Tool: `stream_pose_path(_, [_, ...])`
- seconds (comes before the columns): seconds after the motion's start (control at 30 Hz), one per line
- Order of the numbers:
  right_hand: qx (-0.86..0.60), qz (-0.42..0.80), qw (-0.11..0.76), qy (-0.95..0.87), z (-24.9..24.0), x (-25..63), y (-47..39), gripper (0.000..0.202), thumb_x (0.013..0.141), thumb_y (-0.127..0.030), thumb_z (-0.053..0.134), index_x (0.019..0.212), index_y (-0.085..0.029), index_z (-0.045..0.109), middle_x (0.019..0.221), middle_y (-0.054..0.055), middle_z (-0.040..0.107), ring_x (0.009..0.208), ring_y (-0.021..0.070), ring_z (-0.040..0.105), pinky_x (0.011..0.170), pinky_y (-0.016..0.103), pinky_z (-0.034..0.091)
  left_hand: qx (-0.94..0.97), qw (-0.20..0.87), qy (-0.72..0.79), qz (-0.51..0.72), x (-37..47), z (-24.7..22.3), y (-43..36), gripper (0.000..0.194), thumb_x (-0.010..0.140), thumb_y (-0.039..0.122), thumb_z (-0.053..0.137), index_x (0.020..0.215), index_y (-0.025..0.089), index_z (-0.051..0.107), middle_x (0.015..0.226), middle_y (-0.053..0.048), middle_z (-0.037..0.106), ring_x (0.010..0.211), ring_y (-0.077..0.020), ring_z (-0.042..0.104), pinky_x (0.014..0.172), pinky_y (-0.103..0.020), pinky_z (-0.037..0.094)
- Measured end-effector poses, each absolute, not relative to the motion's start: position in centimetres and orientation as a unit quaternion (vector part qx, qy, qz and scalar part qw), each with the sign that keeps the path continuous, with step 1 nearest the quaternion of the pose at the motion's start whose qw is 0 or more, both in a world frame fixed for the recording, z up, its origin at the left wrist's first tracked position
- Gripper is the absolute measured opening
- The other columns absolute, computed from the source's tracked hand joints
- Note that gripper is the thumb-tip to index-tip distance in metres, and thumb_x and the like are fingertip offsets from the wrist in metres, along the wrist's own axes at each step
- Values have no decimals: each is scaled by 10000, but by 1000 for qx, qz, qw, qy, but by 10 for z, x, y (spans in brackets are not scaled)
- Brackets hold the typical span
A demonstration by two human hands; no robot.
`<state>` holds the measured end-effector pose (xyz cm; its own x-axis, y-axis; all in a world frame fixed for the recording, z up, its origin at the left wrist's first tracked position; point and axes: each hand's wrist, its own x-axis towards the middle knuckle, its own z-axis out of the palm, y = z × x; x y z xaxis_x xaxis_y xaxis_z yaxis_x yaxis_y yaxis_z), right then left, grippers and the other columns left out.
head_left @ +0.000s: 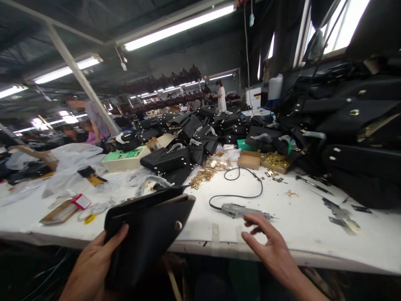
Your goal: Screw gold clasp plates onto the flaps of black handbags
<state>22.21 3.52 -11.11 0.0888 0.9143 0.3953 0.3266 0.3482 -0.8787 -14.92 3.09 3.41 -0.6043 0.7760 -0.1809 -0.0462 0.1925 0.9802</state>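
A black leather bag (144, 238) with a gold clasp is held at its left side by my left hand (97, 259), thumb on the front face. It is tilted over the front edge of the white table (300, 246). My right hand (271, 246) is empty, thumb and fingers apart, just in front of a grey electric screwdriver (239, 210). The tool lies on the table with its bit pointing right and a black cord curling behind it. Past the bag is a pile of small gold metal parts (202, 177).
Black bags (200, 133) are heaped across the back and right. Behind the screwdriver are a cardboard box (249, 160) and a box of gold parts (275, 162). Metal plates (341, 217) lie right. A green-and-cream machine (127, 159) stands left. People (221, 97) are in the background.
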Motion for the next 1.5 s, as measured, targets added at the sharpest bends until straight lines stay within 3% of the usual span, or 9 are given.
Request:
stream_pose_path(0.17, [-437, 293, 523, -671, -48, 228, 20, 583, 835, -418, 755, 1374, -290, 574, 1369, 75, 605, 1236, 257, 578, 1049, 393, 470, 212, 586, 613, 485, -70, -11, -26, 659, 677, 231, 856, 1300, 192, 644, 1006, -114, 785, 938, -360, 745, 810, -455, 637])
stream_pose_path(0.33, [-431, 343, 446, -705, -50, 245, 3, 208, 907, -302, 669, 1100, -271, 741, 1017, 13, 754, 930, 175, 688, 857, 280, 501, 171, 696, 567, 405, -28, -74, -48, 671, 665, 341, 880, 1274, 156, 664, 1053, -153, 771, 1020, -396, 714, 895, -486, 602])
stream_pose_path(0.53, [-536, 311, 277, -734, -74, 253, -7, 108, 876, -294, 676, 907, -247, 768, 767, -13, 726, 709, 156, 635, 649, 251, 405, 187, 741, 557, 325, -17, -127, -55, 570, 665, 367, 864, 1155, 121, 706, 1045, -175, 766, 1060, -392, 703, 919, -475, 583])
stream_pose_path(0.67, [-520, 324, 250, -750, -83, 246, -1, 145, 868, -259, 660, 959, -270, 772, 772, -25, 719, 700, 141, 623, 638, 235, 389, 335, 625, 619, 336, -29, -144, -38, 688, 689, 478, 807, 1273, 159, 633, 1218, -171, 709, 1161, -372, 657, 1000, -508, 534])
stream_pose_path(0.8, [-489, 323, 294, -755, -96, 233, 8, 241, 829, -169, 669, 1003, -304, 769, 934, -28, 740, 831, 140, 657, 738, 228, 425, 614, 253, 653, 364, -32, -139, -16, 701, 775, 497, 705, 1386, 193, 545, 1417, -146, 575, 1315, -356, 531, 1136, -561, 407])
stream_pose_path(0.9, [-473, 325, 332, -748, -104, 224, 14, 247, 813, -126, 673, 973, -286, 770, 904, -18, 718, 845, 139, 656, 762, 226, 443, 755, 113, 553, 334, -16, -128, -3, 567, 876, 410, 631, 1404, 227, 536, 1409, -111, 591, 1314, -311, 536, 1157, -526, 389])
stream_pose_path(1.07, [-464, 347, 385, -718, -109, 223, 19, 230, 803, -86, 649, 939, -241, 753, 886, -8, 705, 836, 139, 649, 770, 237, 471, 856, 73, 445, 253, 19, -117, 19, 341, 938, 281, 567, 1266, 250, 656, 1249, -67, 713, 1224, -296, 615, 1231, -594, 144])
stream_pose_path(1.23, [-463, 366, 371, -716, -97, 234, 19, 309, 762, -57, 618, 978, -235, 750, 910, 0, 705, 859, 154, 646, 807, 266, 494, 871, 110, 416, 237, 28, -117, 28, 308, 968, 212, 482, 1175, 238, 708, 1081, -66, 762, 960, -227, 696, 969, -430, 453])
stream_pose_path(1.5, [-513, 382, 351, -684, -95, 229, 19, 89, 830, -258, 744, 916, -235, 756, 859, 0, 682, 810, 153, 624, 749, 265, 468, 873, 101, 424, 217, 30, -125, 33, 300, 964, 235, 485, 1164, 222, 708, 937, -67, 756, 827, -229, 679, 740, -370, 419])
